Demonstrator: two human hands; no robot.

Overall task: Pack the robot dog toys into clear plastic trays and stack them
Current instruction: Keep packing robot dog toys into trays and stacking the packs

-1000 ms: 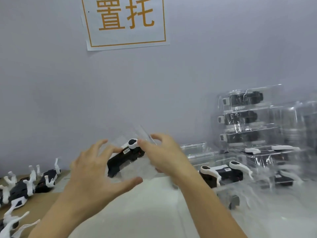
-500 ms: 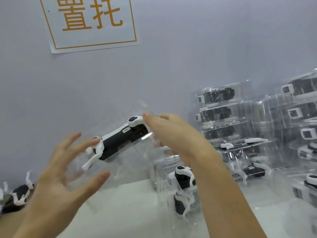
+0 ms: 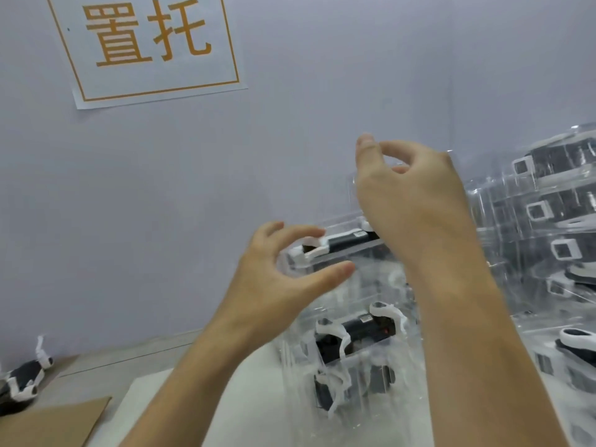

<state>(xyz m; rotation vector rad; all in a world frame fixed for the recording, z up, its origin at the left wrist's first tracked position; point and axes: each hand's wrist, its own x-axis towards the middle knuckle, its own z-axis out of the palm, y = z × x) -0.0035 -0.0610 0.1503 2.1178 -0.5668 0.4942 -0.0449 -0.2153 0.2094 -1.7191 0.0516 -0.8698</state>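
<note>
While curled at the tray's left end, left hand (image 3: 277,285): thumb and fingers bracket the clear plastic tray (image 3: 342,253) holding a black-and-white robot dog toy (image 3: 338,241); firm contact cannot be told. Right hand (image 3: 409,201): at 1 o'clock from the left hand, fingers loosely curled, thumb and forefinger nearly meeting, grasping nothing visible. Held tray: atop a stack of trays (image 3: 351,350) at 6 o'clock on the tabletop (image 3: 232,408). Further filled stacks (image 3: 554,221) at 3 o'clock. Loose dog toy (image 3: 25,375) at 8 o'clock. Wall sign (image 3: 151,46) at 11 o'clock.
</note>
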